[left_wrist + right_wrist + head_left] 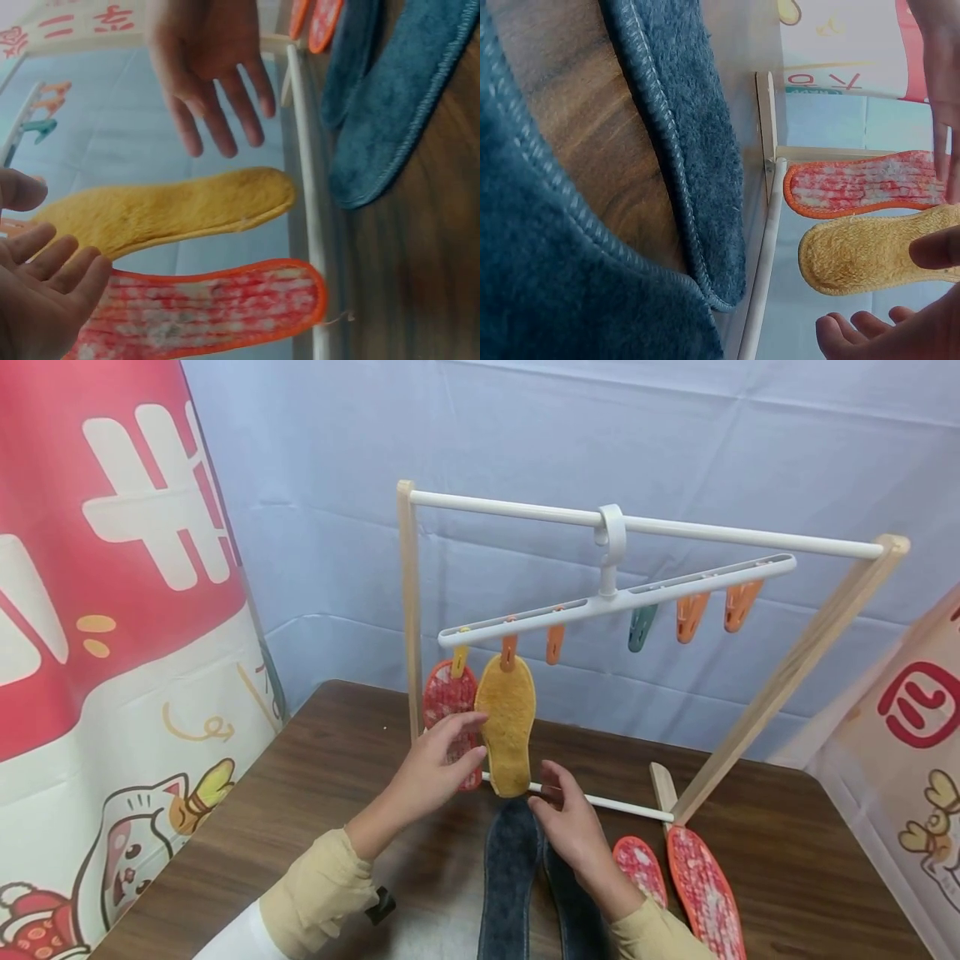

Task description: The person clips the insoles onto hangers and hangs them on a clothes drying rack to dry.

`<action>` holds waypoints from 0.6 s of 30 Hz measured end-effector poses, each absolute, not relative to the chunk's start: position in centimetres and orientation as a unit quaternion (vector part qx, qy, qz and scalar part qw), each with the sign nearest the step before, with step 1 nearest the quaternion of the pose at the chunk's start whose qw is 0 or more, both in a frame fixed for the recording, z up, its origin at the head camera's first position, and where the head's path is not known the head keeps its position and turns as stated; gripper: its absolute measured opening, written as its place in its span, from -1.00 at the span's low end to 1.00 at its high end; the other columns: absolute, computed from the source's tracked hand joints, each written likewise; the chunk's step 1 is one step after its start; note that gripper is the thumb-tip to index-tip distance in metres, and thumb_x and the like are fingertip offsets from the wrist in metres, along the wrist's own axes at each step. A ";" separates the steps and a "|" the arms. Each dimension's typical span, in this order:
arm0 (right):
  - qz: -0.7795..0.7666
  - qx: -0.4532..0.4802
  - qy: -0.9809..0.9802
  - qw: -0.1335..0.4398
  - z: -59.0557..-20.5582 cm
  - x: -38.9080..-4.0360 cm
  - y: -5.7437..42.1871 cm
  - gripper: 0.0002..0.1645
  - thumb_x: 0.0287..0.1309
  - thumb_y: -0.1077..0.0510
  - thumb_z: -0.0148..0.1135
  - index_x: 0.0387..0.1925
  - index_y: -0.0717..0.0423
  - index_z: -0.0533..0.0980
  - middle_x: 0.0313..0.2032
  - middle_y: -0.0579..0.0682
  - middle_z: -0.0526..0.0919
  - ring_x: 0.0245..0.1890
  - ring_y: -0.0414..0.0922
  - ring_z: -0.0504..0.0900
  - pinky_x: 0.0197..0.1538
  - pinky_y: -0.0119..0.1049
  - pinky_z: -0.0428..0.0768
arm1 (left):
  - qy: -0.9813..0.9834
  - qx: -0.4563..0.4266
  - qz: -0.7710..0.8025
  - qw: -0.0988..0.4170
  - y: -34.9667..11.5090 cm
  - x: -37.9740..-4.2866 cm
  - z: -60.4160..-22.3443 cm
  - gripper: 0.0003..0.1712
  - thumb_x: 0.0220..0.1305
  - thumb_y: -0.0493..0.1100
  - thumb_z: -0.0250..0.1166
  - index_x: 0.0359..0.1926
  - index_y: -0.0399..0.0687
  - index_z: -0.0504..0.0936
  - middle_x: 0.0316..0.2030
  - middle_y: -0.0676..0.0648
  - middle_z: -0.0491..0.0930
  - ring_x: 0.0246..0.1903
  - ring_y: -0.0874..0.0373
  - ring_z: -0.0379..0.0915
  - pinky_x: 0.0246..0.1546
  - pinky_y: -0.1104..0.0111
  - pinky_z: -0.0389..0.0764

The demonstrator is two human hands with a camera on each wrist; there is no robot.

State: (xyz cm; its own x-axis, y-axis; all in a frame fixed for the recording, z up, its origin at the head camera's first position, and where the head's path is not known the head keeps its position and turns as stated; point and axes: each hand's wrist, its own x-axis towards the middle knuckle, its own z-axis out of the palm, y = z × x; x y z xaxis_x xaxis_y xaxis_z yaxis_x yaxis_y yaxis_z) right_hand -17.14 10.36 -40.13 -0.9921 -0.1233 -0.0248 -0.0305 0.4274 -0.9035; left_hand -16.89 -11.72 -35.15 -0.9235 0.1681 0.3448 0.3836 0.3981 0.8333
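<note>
A yellow insole (512, 727) hangs from an orange clip (508, 653) on the left arm of a white clip hanger (600, 605). Just left of it a red-and-white insole (448, 687) with an orange edge hangs from a yellow clip (459, 662). My left hand (429, 767) is beside the yellow insole, fingertips close to its left edge and overlapping the red one in the head view. Low on the other side, near the yellow insole's bottom end, my right hand (576, 831) has loosely bent fingers with nothing between them. Both hands look unfilled in the left wrist view.
Two dark blue insoles (510, 877) lie on the brown table (337, 777) in front. Two red-and-white insoles (705, 889) lie at the right. A rack with wooden posts (795, 677) and a white top bar (510, 508) carries the hanger. Several unused clips (692, 617) hang from it.
</note>
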 end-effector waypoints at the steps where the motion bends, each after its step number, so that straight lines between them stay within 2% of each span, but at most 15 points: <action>1: -0.532 -0.045 0.844 0.044 -40.1 -17.1 10.4 -0.30 0.39 0.19 0.20 0.48 0.14 0.23 0.39 0.23 0.37 0.34 0.21 0.41 0.26 0.16 0.48 | -0.832 -0.165 -0.520 0.100 -11.7 -16.9 -35.3 -0.49 0.41 -0.21 0.30 0.34 -0.06 0.48 0.23 -0.08 0.55 0.19 0.00 0.51 0.17 0.08 0.57; 9: -0.517 -0.043 0.852 0.065 -40.1 -16.3 10.8 -0.31 0.39 0.16 0.19 0.48 0.07 0.23 0.39 0.16 0.38 0.32 0.16 0.43 0.18 0.13 0.52 | -0.850 -0.180 -0.489 0.084 -11.5 -16.5 -36.3 -0.54 0.41 -0.24 0.28 0.30 -0.12 0.51 0.13 -0.14 0.58 0.01 0.01 0.59 0.03 0.13 0.62; 14: -0.511 -0.039 0.855 0.081 -40.0 -15.9 11.0 -0.31 0.40 0.15 0.17 0.48 0.07 0.22 0.36 0.16 0.39 0.30 0.15 0.45 0.18 0.14 0.51 | -0.872 -0.174 -0.450 0.074 -11.5 -16.5 -36.9 -0.57 0.42 -0.19 0.28 0.27 -0.07 0.54 -0.01 -0.03 0.59 -0.13 0.13 0.56 -0.10 0.20 0.60; 18: -0.512 -0.033 0.853 0.093 -40.1 -15.7 11.1 -0.31 0.40 0.15 0.17 0.48 0.07 0.21 0.35 0.18 0.40 0.28 0.14 0.49 0.17 0.13 0.53 | -0.882 -0.165 -0.437 0.057 -11.4 -16.4 -37.3 -0.58 0.45 -0.13 0.26 0.28 -0.02 0.53 -0.01 0.02 0.57 -0.11 0.15 0.52 -0.10 0.18 0.57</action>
